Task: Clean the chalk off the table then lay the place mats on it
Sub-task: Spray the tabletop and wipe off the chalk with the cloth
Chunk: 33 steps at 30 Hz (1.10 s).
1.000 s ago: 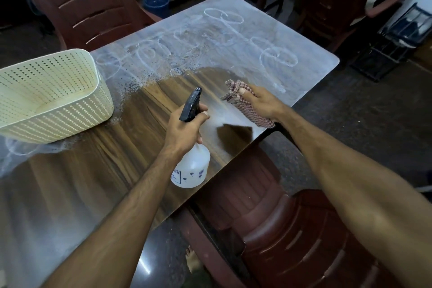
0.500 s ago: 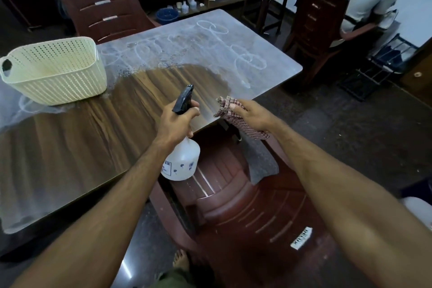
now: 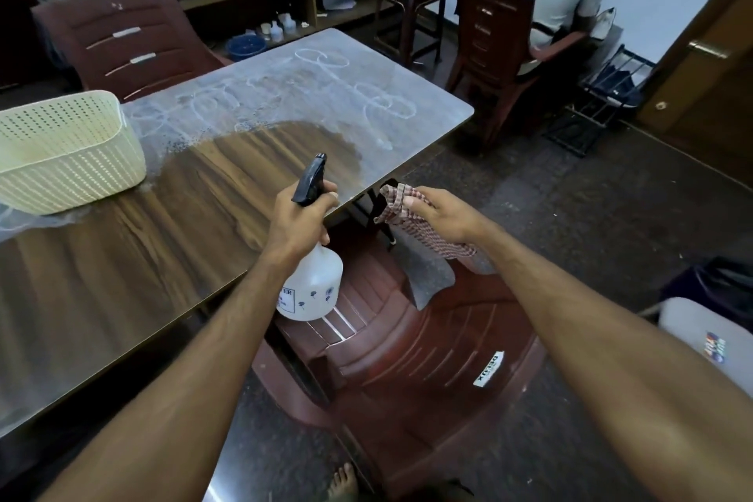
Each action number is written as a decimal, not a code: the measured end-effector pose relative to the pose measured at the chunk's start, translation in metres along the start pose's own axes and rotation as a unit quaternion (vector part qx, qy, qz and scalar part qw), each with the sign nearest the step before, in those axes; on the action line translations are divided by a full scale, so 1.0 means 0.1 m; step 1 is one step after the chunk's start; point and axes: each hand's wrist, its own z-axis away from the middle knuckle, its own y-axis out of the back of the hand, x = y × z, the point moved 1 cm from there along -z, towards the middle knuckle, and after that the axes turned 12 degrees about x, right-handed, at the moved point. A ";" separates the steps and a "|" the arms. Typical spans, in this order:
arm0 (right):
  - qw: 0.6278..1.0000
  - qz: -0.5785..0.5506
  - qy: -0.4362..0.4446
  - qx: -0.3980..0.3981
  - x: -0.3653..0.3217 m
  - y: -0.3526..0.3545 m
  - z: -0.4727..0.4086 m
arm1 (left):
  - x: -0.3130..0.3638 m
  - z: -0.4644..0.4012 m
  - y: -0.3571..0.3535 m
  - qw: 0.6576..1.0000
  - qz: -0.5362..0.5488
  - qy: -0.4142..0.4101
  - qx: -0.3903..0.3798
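Showing table (image 3: pixel 122 257) far half chalky, near half wiped wood.

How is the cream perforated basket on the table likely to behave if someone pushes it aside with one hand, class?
The cream basket is probably light for its size: its walls look thin and full of holes. It would likely slide rather than tip, since it sits low and wide on the smooth table. Its contents cannot be seen, so it may weigh more than it looks.
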 end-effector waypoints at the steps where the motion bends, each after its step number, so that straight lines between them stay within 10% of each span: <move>1: 1.000 0.000 0.001 0.000 0.04 0.03 0.02 | 0.00 0.02 -0.05 1.000 -0.001 -0.001 -0.001; 33: 0.993 -0.068 0.058 -0.071 1.79 1.50 -1.42 | 0.01 -0.41 -2.52 0.982 -0.031 0.061 0.178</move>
